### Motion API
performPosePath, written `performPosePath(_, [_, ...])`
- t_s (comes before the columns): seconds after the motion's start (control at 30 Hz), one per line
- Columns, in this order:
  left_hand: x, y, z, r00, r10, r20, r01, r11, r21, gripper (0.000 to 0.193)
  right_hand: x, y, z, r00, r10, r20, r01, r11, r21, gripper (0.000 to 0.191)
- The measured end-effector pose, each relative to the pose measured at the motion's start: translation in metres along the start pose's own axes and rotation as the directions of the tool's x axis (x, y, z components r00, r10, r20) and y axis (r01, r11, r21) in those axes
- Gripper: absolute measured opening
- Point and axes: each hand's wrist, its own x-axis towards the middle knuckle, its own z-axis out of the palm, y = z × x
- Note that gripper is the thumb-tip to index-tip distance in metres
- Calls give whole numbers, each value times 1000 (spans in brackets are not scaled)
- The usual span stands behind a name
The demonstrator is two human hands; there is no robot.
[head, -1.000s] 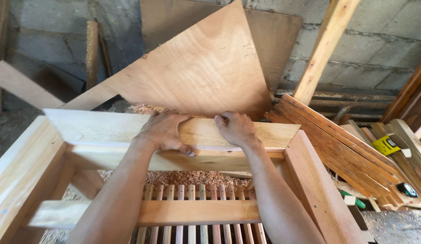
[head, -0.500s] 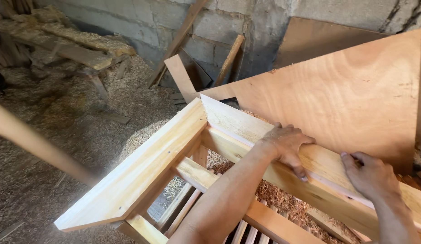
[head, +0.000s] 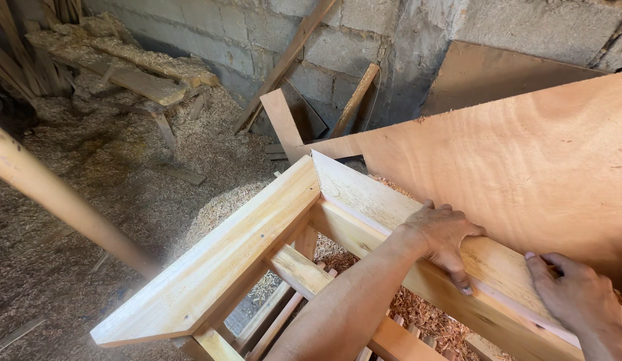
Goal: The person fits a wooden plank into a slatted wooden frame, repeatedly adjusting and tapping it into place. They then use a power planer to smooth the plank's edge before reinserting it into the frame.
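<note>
A pale wooden frame (head: 231, 247) of planed boards fills the lower middle of the head view, with a mitred corner at its far end. My left hand (head: 444, 237) grips over the top of the frame's far rail (head: 364, 200), fingers curled down its near face. My right hand (head: 575, 294) rests on the same rail further right, fingertips at its upper edge. A large reddish plywood sheet (head: 525, 167) leans right behind that rail, touching it. Slats and lower rails (head: 304, 274) show inside the frame.
Wood shavings (head: 124, 180) cover the floor at left. A round pole (head: 57, 200) slants across the left foreground. Rough planks (head: 124, 60) heaped with sawdust lie at the back left. Loose boards (head: 291, 60) lean against the grey block wall.
The view has swung left from facing the frame squarely, so its left mitred corner now sits in the middle. Both hands have stayed on the far rail.
</note>
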Motion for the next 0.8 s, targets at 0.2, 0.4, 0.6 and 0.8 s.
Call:
performPosePath(0.2, [5, -3, 5, 1000, -13, 8, 13, 1000, 27, 126, 5, 2, 6, 1000, -7, -14, 7, 1000, 7, 63])
performPosePath(0.4, [3, -5, 1, 999, -23, 39, 21, 999, 49, 125, -7, -4, -5, 1000, 2, -2, -2, 1000, 27, 64])
performPosePath(0.6, [4, -4, 2, 999, -25, 24, 24, 998, 53, 130, -15, -11, -11, 1000, 7, -4, -7, 999, 51, 64])
performPosePath(0.8, [5, -1, 2, 999, -27, 35, 25, 998, 50, 128, -20, -13, -14, 998, -28, -54, 30, 999, 43, 61])
